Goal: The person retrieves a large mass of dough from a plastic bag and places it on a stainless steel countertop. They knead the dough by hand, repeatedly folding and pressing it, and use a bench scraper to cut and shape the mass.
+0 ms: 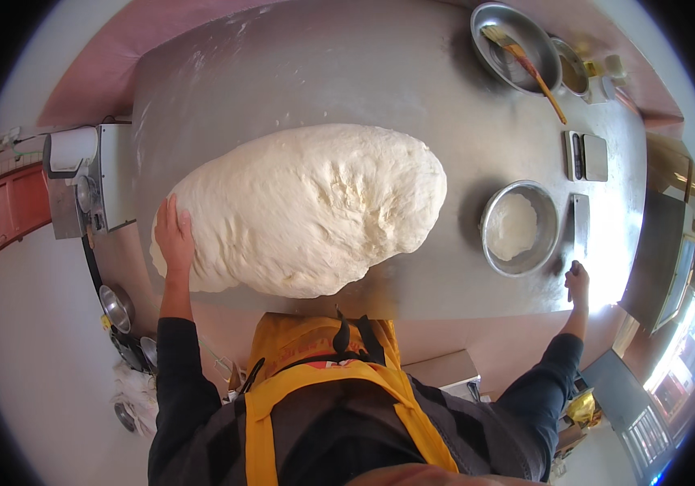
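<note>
A very large, pale mass of dough (298, 206) lies lengthwise on the steel worktable (353, 67). Its surface is dented and creased, most of all toward the right end. My left hand (175, 236) lies flat on the dough's left end, with the thumb apart from the fingers. Far off to the right, my right hand (577, 283) grips the dark handle of a cleaver-like knife (580, 222). The broad rectangular blade points away from me over the tabletop. Left of the knife stands a metal bowl (488, 252) holding white flour (512, 226).
A digital kitchen scale (595, 158) sits beyond the knife. At the far right, a larger metal bowl (542, 45) has a brush (526, 64) lying across it, beside a smaller bowl (573, 70). A white-topped machine (117, 176) adjoins the table's left edge.
</note>
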Action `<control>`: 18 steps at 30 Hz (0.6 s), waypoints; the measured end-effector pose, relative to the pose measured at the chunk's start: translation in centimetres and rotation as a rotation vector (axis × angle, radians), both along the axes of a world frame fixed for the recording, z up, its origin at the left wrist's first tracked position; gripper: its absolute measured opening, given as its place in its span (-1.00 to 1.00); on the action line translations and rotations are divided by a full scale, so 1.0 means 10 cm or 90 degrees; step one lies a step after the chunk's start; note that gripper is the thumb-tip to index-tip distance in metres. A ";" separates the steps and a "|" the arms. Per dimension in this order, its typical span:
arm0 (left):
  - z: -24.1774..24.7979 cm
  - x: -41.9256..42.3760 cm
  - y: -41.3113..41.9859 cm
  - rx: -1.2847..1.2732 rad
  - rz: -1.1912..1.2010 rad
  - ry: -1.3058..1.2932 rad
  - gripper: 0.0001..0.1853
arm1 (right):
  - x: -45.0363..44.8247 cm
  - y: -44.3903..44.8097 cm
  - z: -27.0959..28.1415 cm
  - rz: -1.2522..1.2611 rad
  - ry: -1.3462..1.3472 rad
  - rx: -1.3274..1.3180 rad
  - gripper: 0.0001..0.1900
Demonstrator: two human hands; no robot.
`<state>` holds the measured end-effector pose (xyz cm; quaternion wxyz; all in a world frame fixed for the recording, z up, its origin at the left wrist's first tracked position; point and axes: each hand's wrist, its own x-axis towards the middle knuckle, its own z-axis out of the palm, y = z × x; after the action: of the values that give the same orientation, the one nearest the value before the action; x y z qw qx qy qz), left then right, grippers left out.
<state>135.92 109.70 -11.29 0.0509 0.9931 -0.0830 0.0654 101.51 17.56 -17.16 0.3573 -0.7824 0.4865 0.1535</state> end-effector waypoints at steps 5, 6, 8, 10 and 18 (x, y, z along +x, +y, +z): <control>-0.13 -0.03 -0.06 -0.025 0.017 -0.007 -0.54 | 0.09 0.15 0.77 0.112 -0.085 -0.223 -0.87; -0.12 -0.06 -0.05 -0.019 0.033 -0.014 -0.54 | 0.30 0.41 1.01 0.244 -0.065 -0.383 -0.83; -0.21 -0.07 -0.10 -0.022 0.053 -0.020 -0.54 | 0.88 0.78 1.48 0.320 -0.066 -0.359 -0.75; -0.24 -0.06 -0.12 -0.017 0.070 -0.013 -0.54 | 1.62 1.26 1.67 0.342 -0.109 -0.311 -0.70; 0.04 -0.14 0.37 -0.297 0.009 0.106 -0.56 | 3.50 2.32 1.04 0.618 0.049 -0.366 -0.50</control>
<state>134.54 113.40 -10.88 0.2848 0.9571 -0.0540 0.0014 136.47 40.79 -6.72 0.0001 -0.9761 0.1058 0.1899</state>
